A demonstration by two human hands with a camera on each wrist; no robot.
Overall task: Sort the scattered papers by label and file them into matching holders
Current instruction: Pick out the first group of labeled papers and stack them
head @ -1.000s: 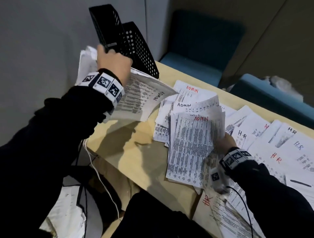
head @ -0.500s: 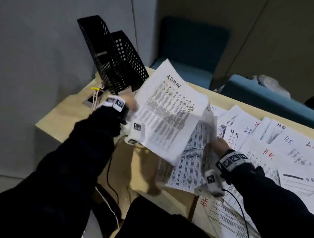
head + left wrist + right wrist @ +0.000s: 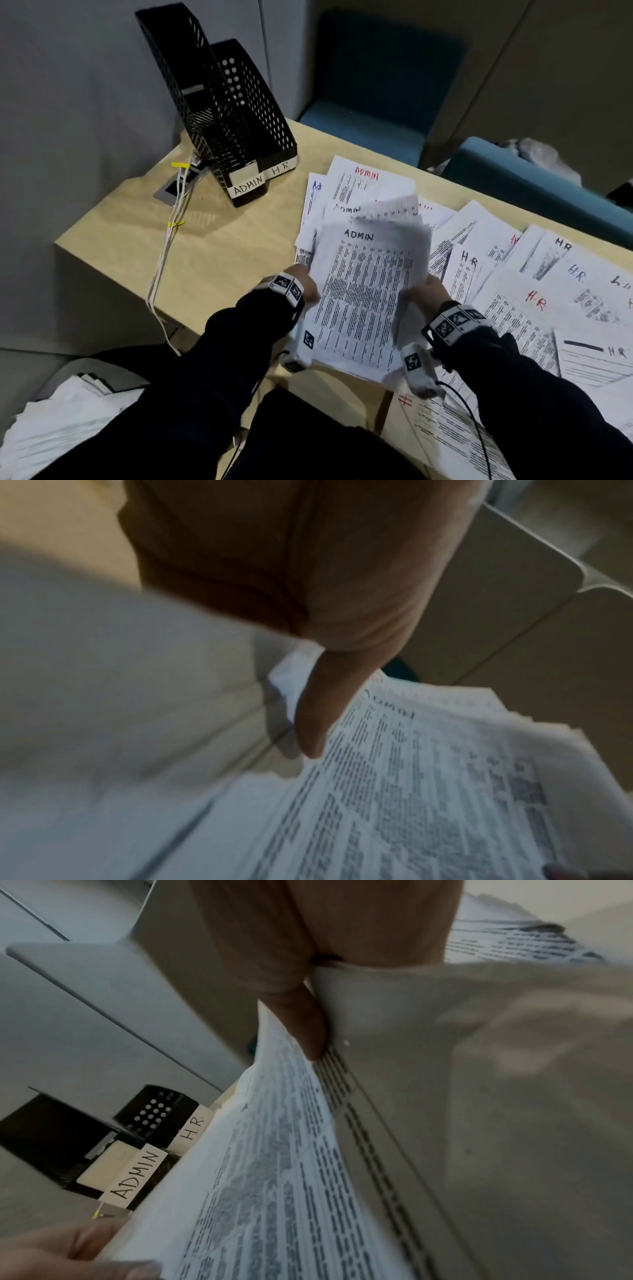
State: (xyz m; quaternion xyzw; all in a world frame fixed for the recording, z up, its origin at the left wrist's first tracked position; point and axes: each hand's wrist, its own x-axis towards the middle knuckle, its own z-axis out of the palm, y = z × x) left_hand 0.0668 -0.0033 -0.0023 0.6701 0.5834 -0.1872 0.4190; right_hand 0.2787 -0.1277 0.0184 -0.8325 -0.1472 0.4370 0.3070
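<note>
Standing at upper left of the head view, two black mesh holders sit side by side on the wooden table (image 3: 219,246): the ADMIN holder (image 3: 191,113) nearer the left, the HR holder (image 3: 253,102) touching its right side, both with white label strips at the base. White cables (image 3: 164,260) run down the table's left part and over its edge. At lower centre, the left hand (image 3: 306,286) grips the left edge of a sheaf of ADMIN papers (image 3: 366,298); the left wrist view shows its thumb (image 3: 318,718) lying on the printed top sheet. More ADMIN sheets (image 3: 363,185) lie flat just above the sheaf. The right hand (image 3: 426,294) pinches the sheaf's right edge, thumb (image 3: 304,1020) pressed onto the print. HR papers (image 3: 534,301) spread over the table at right. Blue chairs (image 3: 370,85) stand along the top of the frame.
</note>
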